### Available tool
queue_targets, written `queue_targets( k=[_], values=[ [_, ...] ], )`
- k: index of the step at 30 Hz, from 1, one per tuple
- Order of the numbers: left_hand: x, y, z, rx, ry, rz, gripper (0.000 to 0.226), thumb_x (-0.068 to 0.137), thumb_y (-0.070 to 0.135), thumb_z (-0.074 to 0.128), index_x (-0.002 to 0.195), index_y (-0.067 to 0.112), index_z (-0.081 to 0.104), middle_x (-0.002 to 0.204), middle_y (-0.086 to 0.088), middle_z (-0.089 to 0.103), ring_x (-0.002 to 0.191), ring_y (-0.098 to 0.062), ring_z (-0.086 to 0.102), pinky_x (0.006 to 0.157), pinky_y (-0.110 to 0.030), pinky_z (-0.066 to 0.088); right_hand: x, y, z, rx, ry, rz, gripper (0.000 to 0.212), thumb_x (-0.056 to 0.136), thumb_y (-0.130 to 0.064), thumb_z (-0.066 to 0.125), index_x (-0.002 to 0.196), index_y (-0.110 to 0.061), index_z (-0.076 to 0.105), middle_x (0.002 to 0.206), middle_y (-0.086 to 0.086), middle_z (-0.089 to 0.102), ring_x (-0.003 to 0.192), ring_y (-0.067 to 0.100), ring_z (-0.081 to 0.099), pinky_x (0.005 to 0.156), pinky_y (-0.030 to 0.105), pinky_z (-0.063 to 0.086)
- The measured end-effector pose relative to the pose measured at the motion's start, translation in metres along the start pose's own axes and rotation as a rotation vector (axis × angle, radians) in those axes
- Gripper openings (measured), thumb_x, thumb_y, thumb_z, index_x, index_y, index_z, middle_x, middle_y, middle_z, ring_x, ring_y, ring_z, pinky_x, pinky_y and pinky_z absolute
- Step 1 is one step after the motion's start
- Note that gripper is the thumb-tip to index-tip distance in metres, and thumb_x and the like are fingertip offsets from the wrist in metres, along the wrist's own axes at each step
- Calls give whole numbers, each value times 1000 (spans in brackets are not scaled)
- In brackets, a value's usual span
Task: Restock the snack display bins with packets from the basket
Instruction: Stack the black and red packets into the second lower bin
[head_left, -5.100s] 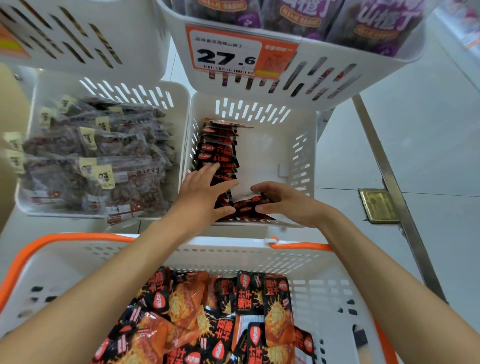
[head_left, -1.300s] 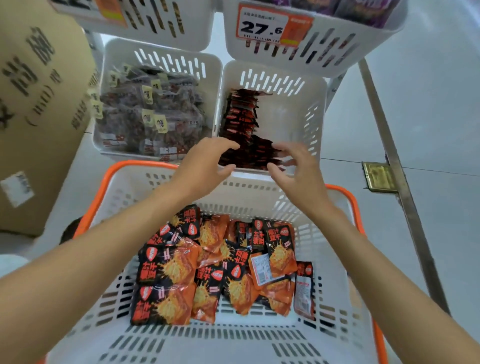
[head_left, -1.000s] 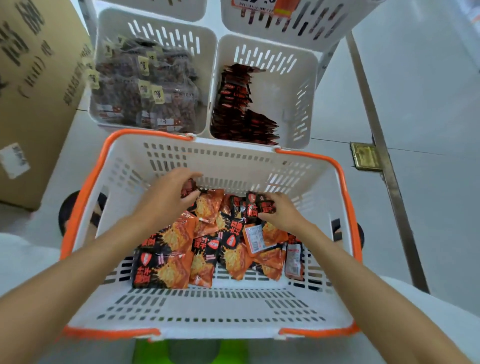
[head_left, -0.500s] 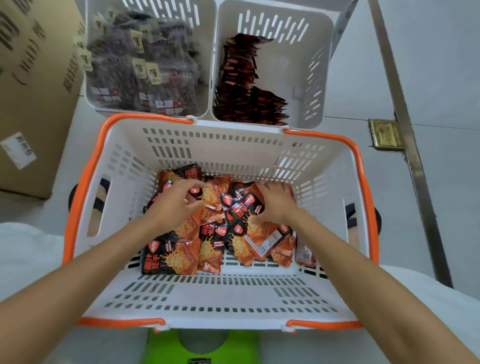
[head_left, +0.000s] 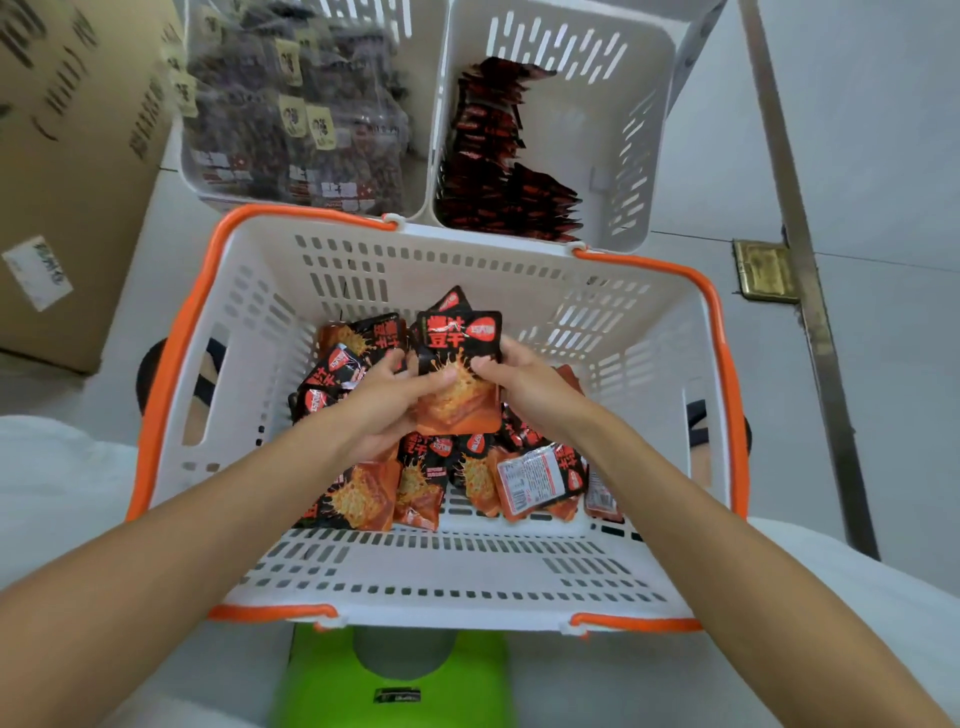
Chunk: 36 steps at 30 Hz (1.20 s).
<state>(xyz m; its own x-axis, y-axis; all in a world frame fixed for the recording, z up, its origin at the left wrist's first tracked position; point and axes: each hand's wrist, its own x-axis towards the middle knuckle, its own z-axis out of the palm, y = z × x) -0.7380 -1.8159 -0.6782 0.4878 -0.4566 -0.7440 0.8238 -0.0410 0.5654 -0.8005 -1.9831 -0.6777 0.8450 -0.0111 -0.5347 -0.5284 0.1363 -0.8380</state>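
Left grip (head_left: 387, 402) and right grip (head_left: 527, 384) clasp a packet (head_left: 460, 343) over the basket (head_left: 467, 270) — display bins (head_left: 641, 130) just beyond, cardboard box (head_left: 67, 156) beside.

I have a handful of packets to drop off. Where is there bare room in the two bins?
The right bin has bare floor between its packet row and its right wall; the left side and near edge are crowded. The left bin is packed with bags throughout.
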Motion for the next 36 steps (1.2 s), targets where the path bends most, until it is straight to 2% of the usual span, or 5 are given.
queue_targets(
  k=[9,15,22,31,36],
  values=[
    [-2,12,-39,301,48,135,24,95,14,63,118,20,58,115,-9,71,99,-24,71,86,-44,57,8,44,-12,-727,104,220,88,81,-41,78,151,-16,31,149,4,44,136,25,42,111,43,37],
    [-2,10,-73,509,185,260,30,98,28,61,127,24,56,122,-3,67,114,-27,63,101,-56,48,16,52,-3,-769,145,122,29,84,-10,74,68,-18,52,63,-4,49,57,11,45,71,33,42],
    [-18,31,-45,600,177,426,21,102,27,53,123,27,53,121,2,64,115,-21,60,98,-38,47,-24,-54,-12,-593,192,-179,21,88,-25,72,71,-15,65,62,0,59,57,13,54,56,27,43],
    [-47,71,11,709,-233,321,90,76,54,79,147,26,31,150,3,42,129,-17,52,110,-43,41,-13,-95,19,-690,346,-544,41,81,-31,79,108,-19,51,118,0,42,105,7,41,86,9,34],
    [-38,84,24,768,-209,447,45,85,8,75,120,26,53,112,-4,69,100,-20,71,91,-47,57,-20,-125,-13,-404,156,-330,99,72,-28,86,149,-39,24,130,-1,58,117,14,59,100,34,50]
  ],
)
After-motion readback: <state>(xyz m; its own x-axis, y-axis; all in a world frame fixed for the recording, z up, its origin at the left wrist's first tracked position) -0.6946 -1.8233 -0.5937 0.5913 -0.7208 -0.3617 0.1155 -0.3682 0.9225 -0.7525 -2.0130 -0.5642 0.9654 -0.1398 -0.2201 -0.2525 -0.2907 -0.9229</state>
